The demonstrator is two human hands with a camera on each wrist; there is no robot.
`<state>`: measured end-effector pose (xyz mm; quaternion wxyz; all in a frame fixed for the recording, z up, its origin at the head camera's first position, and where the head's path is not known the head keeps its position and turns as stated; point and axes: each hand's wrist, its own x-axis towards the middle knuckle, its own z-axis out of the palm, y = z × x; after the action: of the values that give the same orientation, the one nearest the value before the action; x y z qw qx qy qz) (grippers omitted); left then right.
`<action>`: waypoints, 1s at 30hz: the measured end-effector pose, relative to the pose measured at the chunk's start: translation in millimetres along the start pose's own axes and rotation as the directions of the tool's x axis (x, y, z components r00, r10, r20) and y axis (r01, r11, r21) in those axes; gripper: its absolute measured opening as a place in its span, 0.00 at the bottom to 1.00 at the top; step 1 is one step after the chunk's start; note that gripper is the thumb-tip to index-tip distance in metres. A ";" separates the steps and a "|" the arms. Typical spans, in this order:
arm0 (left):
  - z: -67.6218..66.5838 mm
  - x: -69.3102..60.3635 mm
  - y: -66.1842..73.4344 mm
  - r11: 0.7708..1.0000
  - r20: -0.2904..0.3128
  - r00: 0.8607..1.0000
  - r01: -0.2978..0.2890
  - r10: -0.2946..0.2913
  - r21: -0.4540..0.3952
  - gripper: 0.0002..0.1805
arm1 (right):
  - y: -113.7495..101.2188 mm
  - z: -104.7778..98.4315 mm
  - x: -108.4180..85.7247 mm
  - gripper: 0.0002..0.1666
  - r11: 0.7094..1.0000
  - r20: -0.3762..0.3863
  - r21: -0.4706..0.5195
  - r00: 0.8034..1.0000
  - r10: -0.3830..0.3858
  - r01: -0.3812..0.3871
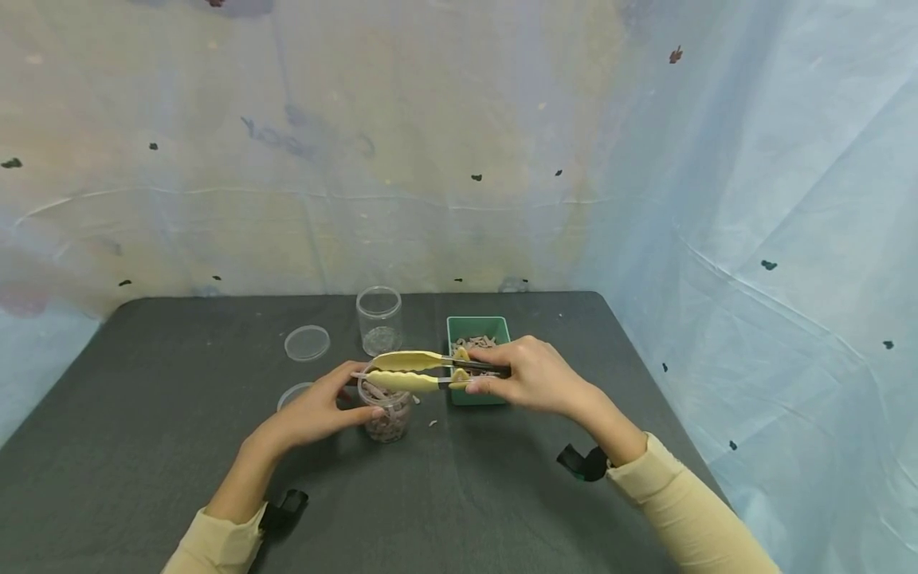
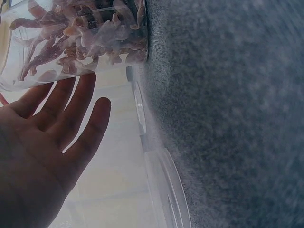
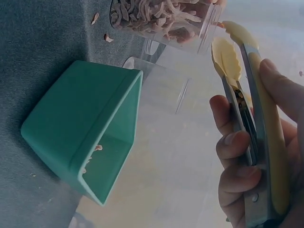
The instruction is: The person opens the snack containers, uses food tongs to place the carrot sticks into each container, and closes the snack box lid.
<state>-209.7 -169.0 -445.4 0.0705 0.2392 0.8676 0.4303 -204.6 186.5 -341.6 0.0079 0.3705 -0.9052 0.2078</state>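
My left hand (image 1: 308, 414) holds a transparent plastic jar (image 1: 388, 429) near its rim, thumb in front and fingers behind. Brownish-pink strips (image 2: 90, 35) fill much of this jar. In my right hand (image 1: 534, 375) is a pair of tongs (image 1: 409, 383) with yellow scalloped heads and yellow-trimmed handles, gripped between thumb and fingers. The heads are over the jar's mouth and stand slightly apart; whether a strip lies between them I cannot tell. Below the right hand stands a green tub (image 3: 71, 109) with more such strips (image 1: 473, 343) in it.
Behind the held jar stands a second transparent jar (image 1: 378, 307). One clear lid (image 1: 307, 343) lies left of it, and another lid (image 1: 292, 394) is partly hidden by the left hand. Small crumbs (image 1: 433, 423) lie on the dark table (image 1: 459, 510). Plastic sheeting (image 1: 430, 119) hangs behind.
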 end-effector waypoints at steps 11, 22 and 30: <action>1.2 0.6 -0.6 1.000 -0.007 1.000 -0.010 0.010 -0.006 0.38 | -4.7 -5.6 10.5 0.27 0.995 0.010 -0.071 0.997 -0.075 0.076; 0.8 0.8 -0.7 1.000 0.006 1.000 -0.003 0.003 0.005 0.38 | 3.3 -22.6 1.0 0.27 0.992 0.004 -0.090 0.996 -0.085 0.085; 0.8 1.0 0.6 1.000 0.001 1.000 -0.013 0.013 0.006 0.37 | 4.6 -29.0 -3.1 0.28 0.988 0.026 -0.133 0.996 -0.080 0.083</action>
<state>-210.1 -167.7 -445.4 0.0677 0.2452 0.8672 0.4281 -209.6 202.6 -317.3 0.0320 0.4080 -0.9013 0.1424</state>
